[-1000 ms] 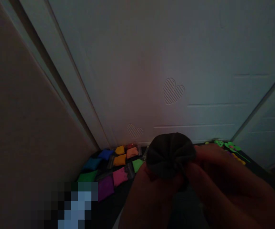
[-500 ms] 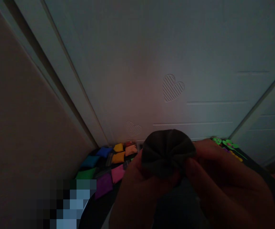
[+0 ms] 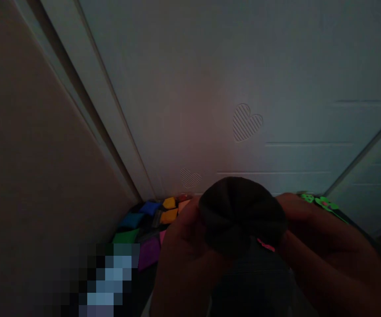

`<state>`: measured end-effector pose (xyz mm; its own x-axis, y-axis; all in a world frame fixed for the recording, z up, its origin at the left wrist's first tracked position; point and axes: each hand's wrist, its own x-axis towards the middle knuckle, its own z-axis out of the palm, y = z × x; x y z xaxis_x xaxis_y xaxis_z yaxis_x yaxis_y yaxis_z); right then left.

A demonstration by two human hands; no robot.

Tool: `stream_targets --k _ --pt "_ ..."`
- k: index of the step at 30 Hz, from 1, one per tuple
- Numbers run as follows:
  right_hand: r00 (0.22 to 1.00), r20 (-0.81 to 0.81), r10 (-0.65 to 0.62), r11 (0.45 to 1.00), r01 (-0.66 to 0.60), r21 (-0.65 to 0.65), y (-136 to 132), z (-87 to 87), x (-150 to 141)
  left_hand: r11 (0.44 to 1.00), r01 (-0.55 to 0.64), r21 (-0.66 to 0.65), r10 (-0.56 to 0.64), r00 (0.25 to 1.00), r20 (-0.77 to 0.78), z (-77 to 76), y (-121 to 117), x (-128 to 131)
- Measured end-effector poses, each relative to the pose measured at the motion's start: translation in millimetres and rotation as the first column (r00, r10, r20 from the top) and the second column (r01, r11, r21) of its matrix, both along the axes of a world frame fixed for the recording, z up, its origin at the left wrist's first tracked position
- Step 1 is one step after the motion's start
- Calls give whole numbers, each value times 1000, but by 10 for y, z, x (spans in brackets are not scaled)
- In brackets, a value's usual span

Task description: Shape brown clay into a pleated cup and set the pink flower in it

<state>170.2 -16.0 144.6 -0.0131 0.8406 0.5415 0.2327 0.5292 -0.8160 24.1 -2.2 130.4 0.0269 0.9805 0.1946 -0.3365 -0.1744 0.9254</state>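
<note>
A dark, soft-looking pleated disc [image 3: 239, 211] is held up in both hands, its folds running in to a centre point. My left hand [image 3: 187, 259] grips its left and lower side, fingers closed behind and below it. My right hand [image 3: 329, 251] pinches the right edge between thumb and fingers. At the lower middle the disc's rim shows a gap or notch. Dim light hides its material and most of the fingertips.
Coloured packets, among them a purple one [image 3: 149, 253], a green one [image 3: 126, 236] and an orange one [image 3: 169, 216], lie left on the dark table. Green flower-like shapes [image 3: 325, 203] lie at the right. A pale panel with hearts [image 3: 247, 123] stands behind.
My right hand has moved right, drawing the disc's right side outward so it looks wider, with a gap below. A pink piece now shows beneath it. The view has shifted slightly left.
</note>
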Motion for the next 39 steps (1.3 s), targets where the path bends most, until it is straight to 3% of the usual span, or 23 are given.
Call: stream_targets --k 6,12,16,22,27,33,39 --pt "998 42 37 999 -36 -28 4 -38 99 987 -42 155 68 984 -164 -19 -16 -70" --pt "976 -175 132 984 -150 -92 43 -73 88 943 -197 266 284 895 -344 -53 -30 -111" --pt "951 -260 170 969 -210 -133 70 -75 39 900 -159 405 329 858 -395 -63 -33 -90" --pt "884 -418 208 884 -353 -306 74 -41 42 850 -243 467 456 782 -424 -12 -88 -18" --pt "850 -455 264 856 -424 -297 77 -41 97 837 -224 499 470 761 -447 -17 -100 3" --pt "866 -430 257 883 -391 -260 71 -42 51 817 -261 514 497 772 -397 -25 -73 -4" --pt "929 -362 78 974 -149 -173 51 -37 -23 842 -206 498 478 711 -515 16 -62 -42"
